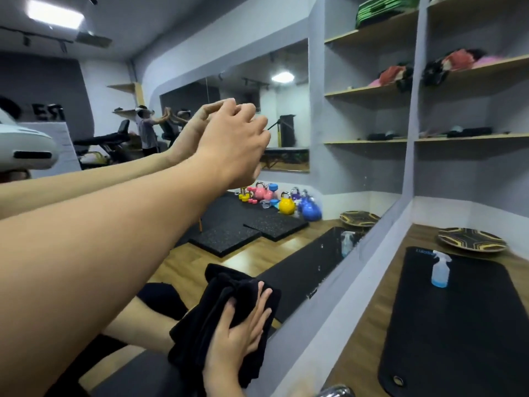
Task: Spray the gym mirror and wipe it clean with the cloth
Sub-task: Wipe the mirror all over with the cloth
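Currently right hand [239, 332] flat on the black cloth [211, 319], pressing it to the gym mirror [243, 253].
Right fingers are straight and spread over the folded cloth, low on the glass near the mirror's right edge. Left hand [233, 144] is up high against the glass, meeting its own reflection; fingers bent, nothing visibly held. Spray bottle [440, 269] stands upright on the black floor mat [458, 325], right of the mirror and well apart from both hands. Patterned balance disc [472, 239] lies just beyond the mat; wall shelves [369, 140] are above.
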The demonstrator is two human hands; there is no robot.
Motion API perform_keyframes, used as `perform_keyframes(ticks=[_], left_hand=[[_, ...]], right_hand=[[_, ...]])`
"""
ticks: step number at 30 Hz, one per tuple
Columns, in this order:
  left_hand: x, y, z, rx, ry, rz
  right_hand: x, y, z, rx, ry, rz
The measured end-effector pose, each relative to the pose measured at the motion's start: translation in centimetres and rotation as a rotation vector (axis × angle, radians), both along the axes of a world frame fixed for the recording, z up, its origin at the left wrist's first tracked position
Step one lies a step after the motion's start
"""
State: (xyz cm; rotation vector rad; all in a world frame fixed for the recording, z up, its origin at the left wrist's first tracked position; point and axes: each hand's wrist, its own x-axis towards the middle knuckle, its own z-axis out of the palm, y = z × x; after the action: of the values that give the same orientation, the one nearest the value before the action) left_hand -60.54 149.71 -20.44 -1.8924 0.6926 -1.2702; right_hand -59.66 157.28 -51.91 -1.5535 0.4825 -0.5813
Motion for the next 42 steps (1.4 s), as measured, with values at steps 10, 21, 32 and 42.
perform_keyframes(ticks=[10,21,32,42], left_hand=[[6.6,-12.3,-4.1,0.074,0.069,-0.206],[14.4,-20.0,2.3,0.228,0.220,-0.209],[10.8,-16.3,4.4,-0.268,0.125,-0.584],[7.6,-12.8,12.9,-0.603,-0.195,-0.571]], right_hand=[[6.1,-21.8,-2.3,0.097,0.026,-0.205],[11.4,-30.2,2.0,0.240,0.025,-0.373],[13.6,-32.9,16.5,-0.377,-0.477,-0.224],[10.8,-29.3,37.9,-0.971,-0.794,-0.092]])
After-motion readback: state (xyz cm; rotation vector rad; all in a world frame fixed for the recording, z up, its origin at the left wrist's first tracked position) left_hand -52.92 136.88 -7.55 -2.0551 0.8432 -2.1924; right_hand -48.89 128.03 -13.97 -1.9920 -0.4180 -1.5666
